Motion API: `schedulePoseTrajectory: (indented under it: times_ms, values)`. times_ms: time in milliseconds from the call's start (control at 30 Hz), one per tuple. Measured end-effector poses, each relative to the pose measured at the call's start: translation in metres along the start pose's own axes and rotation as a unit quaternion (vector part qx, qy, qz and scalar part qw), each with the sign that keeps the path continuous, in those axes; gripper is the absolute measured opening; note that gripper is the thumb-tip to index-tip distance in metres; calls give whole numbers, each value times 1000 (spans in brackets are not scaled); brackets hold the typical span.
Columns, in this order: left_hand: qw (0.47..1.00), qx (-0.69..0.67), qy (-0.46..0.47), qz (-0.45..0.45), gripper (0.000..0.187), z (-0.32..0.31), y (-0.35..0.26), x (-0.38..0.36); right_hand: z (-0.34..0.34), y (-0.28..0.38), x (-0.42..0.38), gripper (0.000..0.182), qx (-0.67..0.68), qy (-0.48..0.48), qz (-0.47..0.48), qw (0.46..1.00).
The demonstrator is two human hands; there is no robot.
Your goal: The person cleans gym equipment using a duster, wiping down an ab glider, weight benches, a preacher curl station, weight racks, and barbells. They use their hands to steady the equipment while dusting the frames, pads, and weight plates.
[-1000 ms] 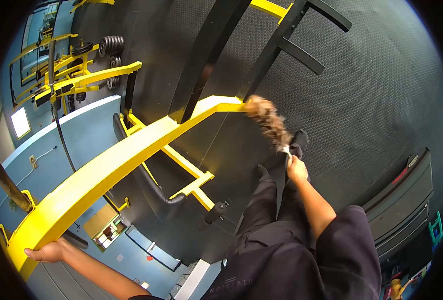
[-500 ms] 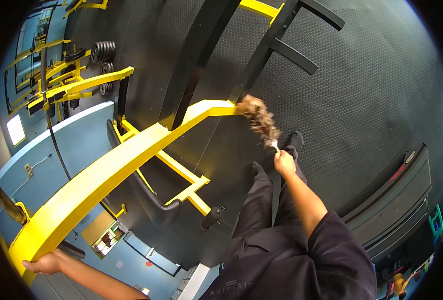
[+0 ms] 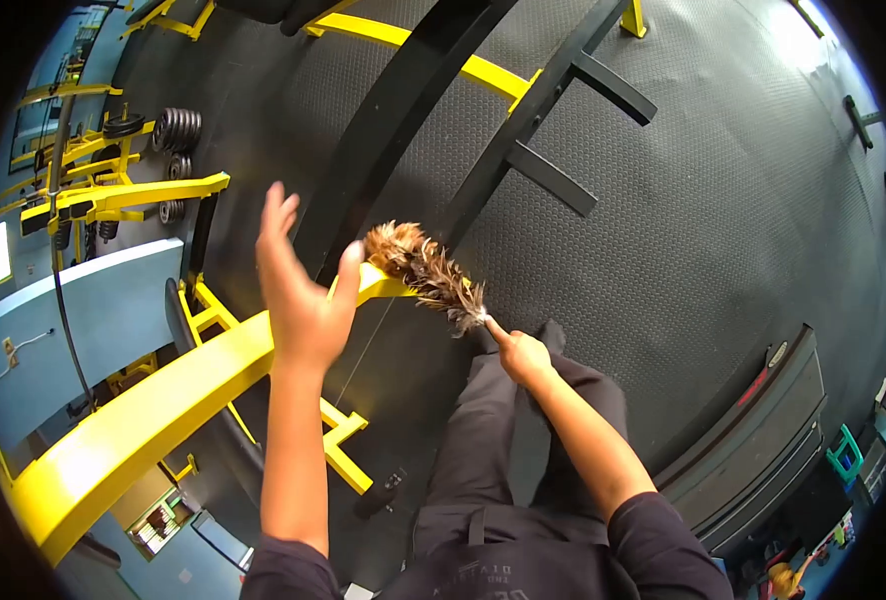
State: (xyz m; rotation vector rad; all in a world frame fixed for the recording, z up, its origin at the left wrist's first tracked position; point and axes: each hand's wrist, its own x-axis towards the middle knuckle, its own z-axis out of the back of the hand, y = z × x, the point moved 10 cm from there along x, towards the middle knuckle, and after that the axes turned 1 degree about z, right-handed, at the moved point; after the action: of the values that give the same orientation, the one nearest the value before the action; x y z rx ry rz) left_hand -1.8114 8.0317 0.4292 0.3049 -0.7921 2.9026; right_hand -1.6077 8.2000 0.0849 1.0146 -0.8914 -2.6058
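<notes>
My right hand [image 3: 523,356] is closed round the handle of a brown feather duster [image 3: 431,274]. The duster's feathers overlap the end of a thick yellow steel beam [image 3: 153,405] on a piece of gym equipment. Above that beam my left hand [image 3: 308,300] is raised, fingers up and thumb apart, holding nothing. Black uprights [image 3: 388,110] of the same frame rise just beyond both hands.
Black textured rubber flooring [image 3: 653,260] spreads ahead and right. A black upright with prongs [image 3: 553,180] stands in front. Yellow racks and weight plates [image 3: 177,130] are at the far left, near a blue half wall [image 3: 113,300]. A treadmill-like dark machine [image 3: 753,440] lies right.
My left hand has let go of the yellow beam's lower left end and risen up beside the duster. The duster has moved left and slightly down in view.
</notes>
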Motion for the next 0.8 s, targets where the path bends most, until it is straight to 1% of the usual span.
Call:
schedulePoseTrajectory:
  times_ms: [33,67,100,133,167,200,233,267,300,333,400,467,500,533,567,633,667,700,733,800]
  values:
    - [998,48,30,-8,84,-20,0,17,-14,-13,13,63,6,57,-35,998]
    - [994,98,52,-14,89,-37,-1,34,-10,-24,25,63,0,54,-31,998]
    - [991,106,79,15,90,-53,7,49,-12,-43,38,62,-17,69,-59,996]
    - [987,137,80,1,92,-68,12,62,-5,-57,46,62,-30,87,-89,992]
    - [981,178,77,-16,92,-79,16,71,13,-77,55,62,-58,76,-108,990]
    - [973,217,76,-32,93,-91,19,78,34,-100,68,60,-76,53,-104,990]
    - [972,220,75,-27,93,-101,24,81,70,-123,82,58,-94,4,-106,990]
    - [973,223,55,-25,92,-105,27,82,116,-147,91,56,-116,-54,-109,986]
    - [973,225,39,-27,92,-108,27,83,154,-181,102,57,-136,-93,-133,977]
    - [977,208,25,-25,89,-107,25,85,197,-210,109,59,-125,-134,-157,970]
    - [972,231,30,-5,88,-106,32,84,273,-240,120,59,-103,-152,-194,964]
    - [971,236,35,2,87,-106,35,82,290,-247,132,58,-100,-131,-172,971]
    - [968,249,38,6,87,-107,36,83,283,-237,132,58,-123,-120,-167,971]
    - [964,262,41,7,87,-108,36,83,260,-227,128,62,-109,-149,-125,975]
    - [962,270,45,14,88,-108,37,82,226,-220,126,66,-93,-108,-138,980]
    - [961,273,46,17,88,-108,38,81,146,-188,109,71,-41,-75,-104,991]
    - [961,272,47,20,88,-108,38,82,106,-166,97,70,-20,-44,-92,995]
    - [961,272,50,24,89,-109,38,83,67,-140,82,70,1,-5,-58,998]
    - [959,277,54,20,89,-110,37,84,22,-117,67,67,32,73,-45,996]
    - [958,280,58,31,89,-110,36,84,-42,-74,32,67,53,169,-34,984]
